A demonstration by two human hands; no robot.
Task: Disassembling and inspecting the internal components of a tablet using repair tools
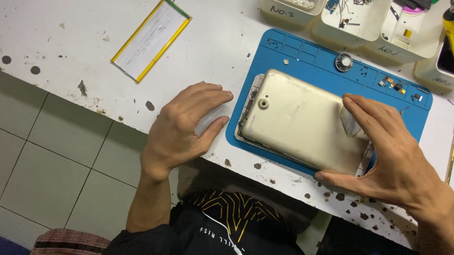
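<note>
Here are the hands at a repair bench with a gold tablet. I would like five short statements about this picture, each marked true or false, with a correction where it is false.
1. The gold tablet back cover lies on a blue mat. True.
2. The right hand touches the tablet at its right end. True.
3. The left hand holds a screwdriver. False: it rests flat on the white table, holding nothing.
4. The flat yellow-edged battery lies on the blue mat. False: it lies on the table, apart from the mat.
5. White bins stand behind the mat. True.
</note>
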